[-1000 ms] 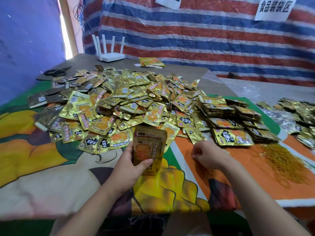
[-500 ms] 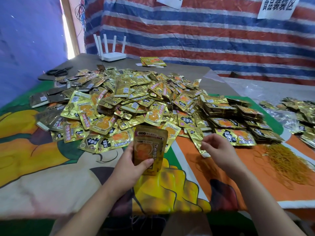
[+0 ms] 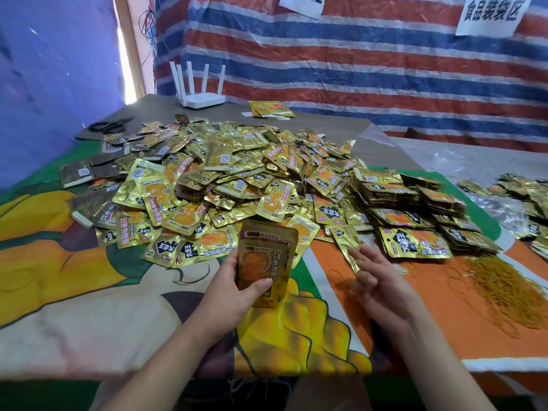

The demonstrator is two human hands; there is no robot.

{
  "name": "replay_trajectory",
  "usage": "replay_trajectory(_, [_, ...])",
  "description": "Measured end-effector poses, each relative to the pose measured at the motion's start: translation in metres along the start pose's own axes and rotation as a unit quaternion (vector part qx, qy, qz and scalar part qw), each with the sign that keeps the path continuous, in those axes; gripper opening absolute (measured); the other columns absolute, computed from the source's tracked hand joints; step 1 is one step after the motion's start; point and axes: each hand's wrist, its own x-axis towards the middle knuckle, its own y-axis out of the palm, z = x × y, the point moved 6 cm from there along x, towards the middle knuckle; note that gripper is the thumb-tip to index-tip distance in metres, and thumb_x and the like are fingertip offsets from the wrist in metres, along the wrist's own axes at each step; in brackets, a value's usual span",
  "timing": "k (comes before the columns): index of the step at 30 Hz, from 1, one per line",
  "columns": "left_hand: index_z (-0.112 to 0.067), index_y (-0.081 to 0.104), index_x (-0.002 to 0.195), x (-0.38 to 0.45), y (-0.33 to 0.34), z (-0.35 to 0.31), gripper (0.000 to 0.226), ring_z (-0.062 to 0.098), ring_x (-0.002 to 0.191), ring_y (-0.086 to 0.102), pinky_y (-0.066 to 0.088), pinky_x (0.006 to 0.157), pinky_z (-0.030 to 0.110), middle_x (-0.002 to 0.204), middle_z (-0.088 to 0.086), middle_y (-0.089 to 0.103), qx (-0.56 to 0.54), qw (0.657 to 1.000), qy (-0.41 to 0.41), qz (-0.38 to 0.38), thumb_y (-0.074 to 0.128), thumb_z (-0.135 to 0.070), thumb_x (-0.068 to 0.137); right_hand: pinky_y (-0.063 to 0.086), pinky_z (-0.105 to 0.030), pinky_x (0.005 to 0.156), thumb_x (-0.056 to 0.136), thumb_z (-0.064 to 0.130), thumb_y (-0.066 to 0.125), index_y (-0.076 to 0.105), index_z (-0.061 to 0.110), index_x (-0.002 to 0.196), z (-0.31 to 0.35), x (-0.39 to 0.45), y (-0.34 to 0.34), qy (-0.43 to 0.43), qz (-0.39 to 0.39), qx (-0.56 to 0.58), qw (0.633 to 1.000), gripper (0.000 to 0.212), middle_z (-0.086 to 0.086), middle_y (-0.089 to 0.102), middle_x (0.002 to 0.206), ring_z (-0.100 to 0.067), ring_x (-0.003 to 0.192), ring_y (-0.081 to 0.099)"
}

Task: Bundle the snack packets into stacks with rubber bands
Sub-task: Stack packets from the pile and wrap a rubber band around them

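My left hand (image 3: 234, 289) grips a small upright stack of gold snack packets (image 3: 264, 256) just in front of the big loose pile of packets (image 3: 225, 179). To its right, my right hand (image 3: 382, 286) is turned palm-up and pinches the lower end of a single gold packet (image 3: 344, 238) between thumb and fingers. That packet's upper end still reaches the pile's edge. A heap of yellow rubber bands (image 3: 504, 289) lies on the orange cloth to the right of my right hand.
Bundled stacks of packets (image 3: 409, 203) sit right of the pile, and more packets (image 3: 527, 197) lie on clear plastic at the far right. A white router (image 3: 198, 93) and black scissors (image 3: 109, 126) are at the table's back. A colourful cloth (image 3: 89, 307) covers the near table.
My right hand reached from the cloth to the pile's edge, took a single packet and turned palm-up while drawing it back. My left hand kept its stack still.
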Motion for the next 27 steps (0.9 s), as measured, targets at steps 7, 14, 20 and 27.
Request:
replay_trajectory(7, [-0.039,0.051,0.112,0.000,0.003,-0.005,0.045,-0.004,0.097,0.065,0.051,0.090,0.024,0.104,-0.028,0.068,0.014,1.000,0.008,0.001,0.076,-0.014,0.084,0.029,-0.017,0.035,0.077,0.034,0.079,0.058,0.009,0.097,0.024,-0.012,0.061,-0.131,0.102,-0.218,0.962,0.038,-0.009,0.073,0.107,-0.007,0.034,0.030])
replay_trajectory(14, [-0.047,0.045,0.114,-0.006,0.009,-0.017,0.052,0.001,0.104,0.063,0.051,0.087,0.018,0.111,-0.013,0.066,0.028,0.999,0.041,0.000,0.071,-0.011,0.088,0.044,-0.019,0.074,0.078,0.065,0.068,0.065,0.039,0.107,0.051,-0.044,0.191,-0.308,0.201,-0.719,0.589,0.038,0.020,0.063,0.127,0.010,0.089,0.057])
replay_trajectory(20, [-0.072,0.039,0.101,-0.015,0.013,-0.035,0.059,-0.016,0.094,0.060,0.045,0.073,0.002,0.102,-0.035,0.062,0.082,0.993,0.086,-0.011,0.069,-0.023,0.084,0.049,-0.031,0.058,0.075,0.066,0.064,0.065,0.031,0.110,0.007,-0.048,0.243,-0.289,0.288,-0.898,0.161,0.049,0.006,0.066,0.099,-0.023,0.086,0.064])
replay_trajectory(27, [-0.043,0.051,0.105,-0.009,-0.001,-0.018,0.039,-0.006,0.087,0.064,0.050,0.069,0.010,0.100,-0.015,0.067,0.038,0.996,0.027,-0.078,0.072,-0.016,0.086,0.042,-0.023,0.054,0.075,0.062,0.076,0.061,0.031,0.107,0.009,-0.015,0.233,-0.160,0.333,-0.893,0.259,0.047,0.011,0.064,0.090,-0.010,0.077,0.060])
